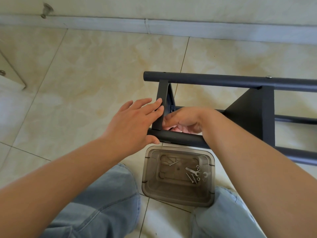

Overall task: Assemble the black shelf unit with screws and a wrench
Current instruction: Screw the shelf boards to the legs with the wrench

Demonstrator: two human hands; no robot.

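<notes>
The black shelf unit (248,114) lies on its side on the tiled floor, its round poles running left to right. My left hand (132,122) rests with straight fingers against the end shelf panel (161,103), thumb under the near pole (180,137). My right hand (185,120) reaches behind that panel, just above the near pole, fingers curled. What they hold is hidden. A screw head (269,76) shows on the far pole. A smoky plastic box (178,176) below holds loose screws (192,177), nuts and a small flat wrench (193,171).
My knees in blue jeans (106,200) flank the box at the bottom. A grey skirting board (154,26) runs along the wall at the top. A white cabinet corner (12,73) stands at the left.
</notes>
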